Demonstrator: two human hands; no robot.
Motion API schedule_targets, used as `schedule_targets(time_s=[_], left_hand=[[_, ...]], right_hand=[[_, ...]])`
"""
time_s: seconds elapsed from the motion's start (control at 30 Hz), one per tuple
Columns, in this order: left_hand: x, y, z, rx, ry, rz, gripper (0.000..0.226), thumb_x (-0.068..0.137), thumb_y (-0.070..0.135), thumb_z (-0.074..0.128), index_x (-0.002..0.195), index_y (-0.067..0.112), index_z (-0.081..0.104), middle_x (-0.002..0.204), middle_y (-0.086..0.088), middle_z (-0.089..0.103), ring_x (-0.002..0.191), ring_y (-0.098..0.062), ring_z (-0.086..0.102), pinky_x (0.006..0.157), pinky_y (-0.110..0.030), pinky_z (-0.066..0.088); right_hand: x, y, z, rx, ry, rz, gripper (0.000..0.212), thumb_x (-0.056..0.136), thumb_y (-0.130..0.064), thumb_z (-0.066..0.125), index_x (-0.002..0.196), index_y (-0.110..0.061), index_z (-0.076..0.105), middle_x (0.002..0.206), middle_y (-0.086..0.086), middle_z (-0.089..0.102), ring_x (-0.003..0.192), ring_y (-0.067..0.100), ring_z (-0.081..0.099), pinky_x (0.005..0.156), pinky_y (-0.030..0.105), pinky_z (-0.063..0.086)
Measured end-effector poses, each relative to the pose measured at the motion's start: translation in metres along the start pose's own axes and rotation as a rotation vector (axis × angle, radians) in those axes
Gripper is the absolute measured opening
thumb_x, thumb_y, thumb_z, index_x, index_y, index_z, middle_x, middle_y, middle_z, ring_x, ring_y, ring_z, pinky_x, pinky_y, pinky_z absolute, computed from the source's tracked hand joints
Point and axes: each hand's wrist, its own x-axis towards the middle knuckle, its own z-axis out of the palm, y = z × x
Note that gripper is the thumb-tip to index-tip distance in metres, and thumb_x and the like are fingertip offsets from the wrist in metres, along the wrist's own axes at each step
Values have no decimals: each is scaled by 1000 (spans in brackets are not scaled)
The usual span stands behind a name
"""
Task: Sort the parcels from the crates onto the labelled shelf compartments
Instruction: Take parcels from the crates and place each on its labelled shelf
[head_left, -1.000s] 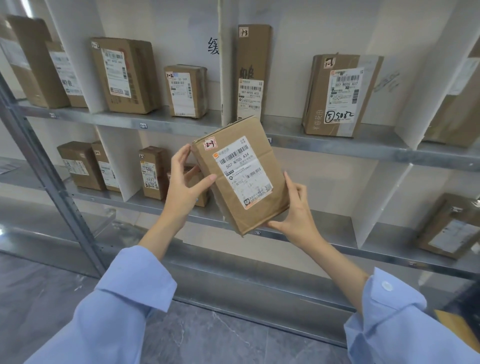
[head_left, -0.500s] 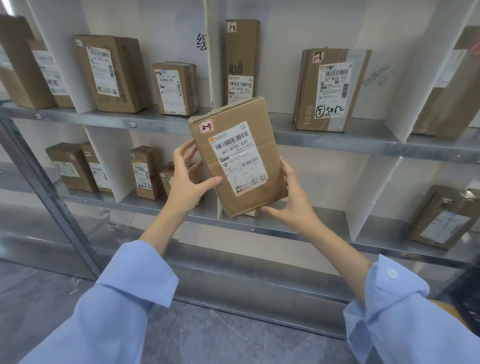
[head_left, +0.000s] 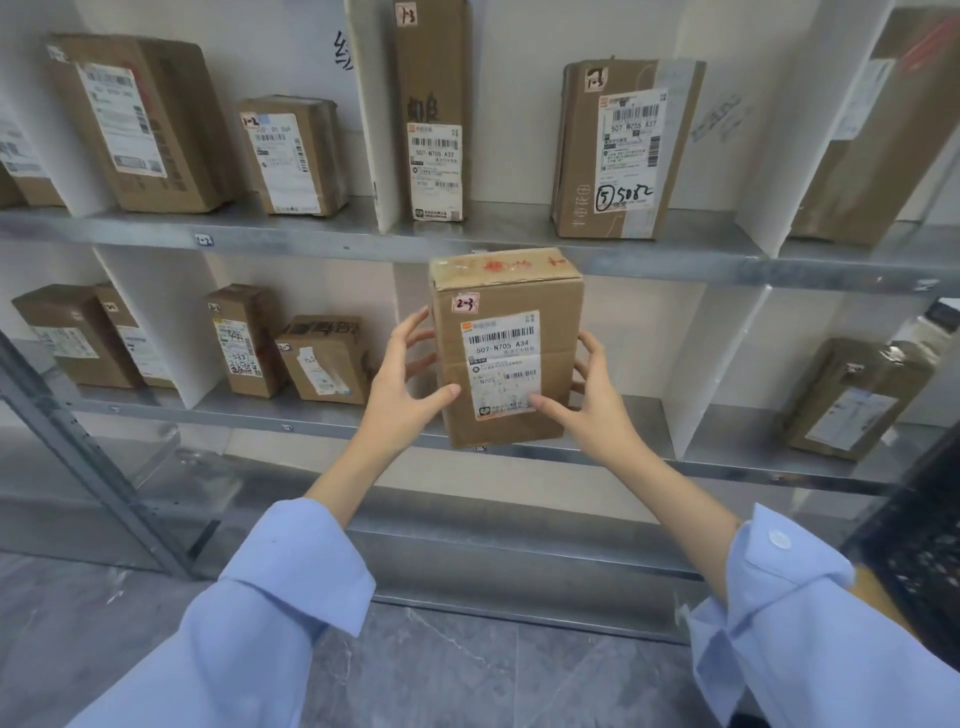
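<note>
Head view: the parcel (head_left: 506, 353), tilted and held higher half a second ago, now stands upright and square to the rack. Its bottom edge is down at the front lip of the middle shelf (head_left: 727, 465); whether it touches the metal, cannot tell. Left hand (head_left: 400, 395) grips the left side, thumb on the front face. Right hand (head_left: 592, 400) grips the right side, thumb on the shipping label. The handwritten tag on the parcel reads 2-3. Judgement: bay chosen and placing under way; the push back and the release are not yet done.

The shelf is grey metal, with white dividers (head_left: 714, 364) marking the bays. Small tags on the lips are too small to read. Other boxes (head_left: 623, 150) stand in the bays above and to the left. Room: grey marbled floor (head_left: 441, 670), black crate (head_left: 930, 551) at far right.
</note>
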Motion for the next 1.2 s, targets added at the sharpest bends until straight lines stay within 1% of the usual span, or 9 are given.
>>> schedule_targets(time_s=[0.1, 0.2, 0.27, 0.4, 0.53, 0.67, 0.83, 0.97, 1.2], left_hand=[[9, -14, 17, -6, -26, 10, 79, 80, 0, 76, 145, 22, 35, 139, 9, 49, 128, 2, 47, 108, -23, 40], [17, -32, 37, 0, -73, 3, 73, 80, -1, 75, 139, 23, 40, 137, 15, 49, 125, 4, 48, 105, -18, 40], [22, -44, 49, -8, -101, -28, 73, 82, 0, 75, 141, 25, 40, 140, 13, 49, 126, -1, 49, 104, -18, 42], [34, -67, 68, 29, -181, -93, 70, 88, 11, 71, 147, 29, 38, 147, 15, 45, 131, -6, 46, 98, -28, 48], [41, -90, 77, 356, -225, -81, 62, 97, 34, 60, 152, 31, 31, 156, 10, 35, 138, -10, 33, 113, -39, 33], [46, -115, 83, 711, -255, -42, 64, 95, 55, 42, 154, 33, 28, 160, 8, 29, 145, -20, 26, 115, -49, 31], [49, -151, 90, 780, -263, -54, 64, 97, 52, 42, 154, 28, 28, 160, 4, 29, 144, -24, 28, 113, -51, 31], [52, -177, 97, 806, -257, -87, 72, 90, 60, 33, 154, 27, 30, 158, 6, 33, 141, -23, 32, 112, -47, 34], [54, -194, 116, 825, -251, -129, 70, 92, 56, 38, 155, 30, 24, 160, 7, 28, 143, -18, 28, 111, -42, 30]], right_hand=[[1, 19, -5, -59, 77, 40, 84, 80, -31, 80, 147, -34, 28, 131, -25, 49, 109, -9, 52, 100, 30, 43], [4, 44, -7, -89, 122, 63, 76, 78, -33, 81, 141, -30, 39, 131, -19, 56, 118, 2, 53, 103, 40, 45], [6, 59, -8, -56, 127, 105, 77, 79, -28, 81, 143, -27, 37, 127, -21, 57, 120, 3, 53, 105, 38, 45], [12, 94, -13, -36, 152, 180, 78, 81, -15, 79, 145, -21, 34, 116, -32, 53, 105, -13, 55, 104, 28, 45], [24, 126, -23, -78, 214, 200, 81, 81, -16, 79, 146, -19, 32, 130, -17, 55, 124, 7, 52, 109, 36, 43], [49, 152, -34, -96, 257, 202, 85, 82, -11, 78, 149, -18, 26, 142, -5, 51, 132, 14, 47, 111, 34, 39], [89, 196, -37, -104, 277, 224, 88, 82, -12, 77, 151, -19, 23, 146, -2, 47, 133, 11, 43, 108, 26, 34], [111, 235, -35, -90, 254, 263, 87, 83, -12, 77, 150, -18, 22, 146, 0, 49, 135, 15, 45, 109, 28, 35], [125, 278, -36, -92, 247, 276, 85, 82, -12, 78, 148, -15, 25, 142, 0, 52, 130, 16, 49, 108, 33, 41]])
